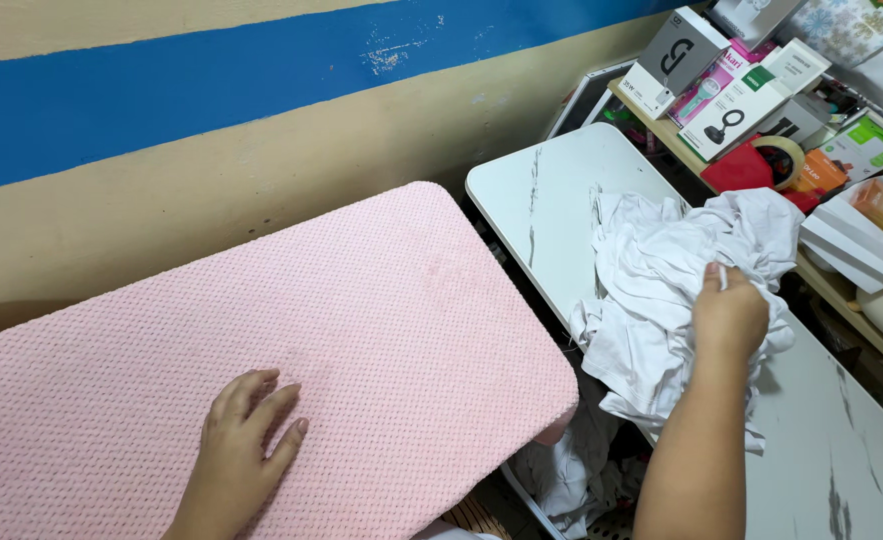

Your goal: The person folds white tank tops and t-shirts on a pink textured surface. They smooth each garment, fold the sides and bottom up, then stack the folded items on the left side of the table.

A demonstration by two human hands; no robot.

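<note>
- Head view: the right hand [729, 312] is down in the heap of white garments [676, 290], fingers curled shut around a fold near the top of the pile, with a bit of white cloth poking out above the knuckles.
- That heap sits on the white marble-look table [541, 195] to the right, bunched toward its near-right part; some cloth spills over the table's near edge, and more white fabric [561, 470] lies lower down in the gap between the two surfaces.
- The left hand [246, 430] lies flat on the pink textured cover [361, 310], palm down, fingers loosely spread and holding nothing. It is well apart from the pile.
- My read is that one piece is being drawn from the heap. To do it well, the grip should stay on a single layer; a deep handful would likely drag neighbours off the edge.
- A straight upward lift before swinging left looks wise, so trailing sleeves clear the table edge and do not catch.
- The pink surface lies open to the right of the flat hand, so there is room to spread a piece there.
- Far right, the shelf of boxes [731, 90] and a roll of tape [783, 155] stand close behind the pile, so a wide swing that way risks knocking them.
</note>
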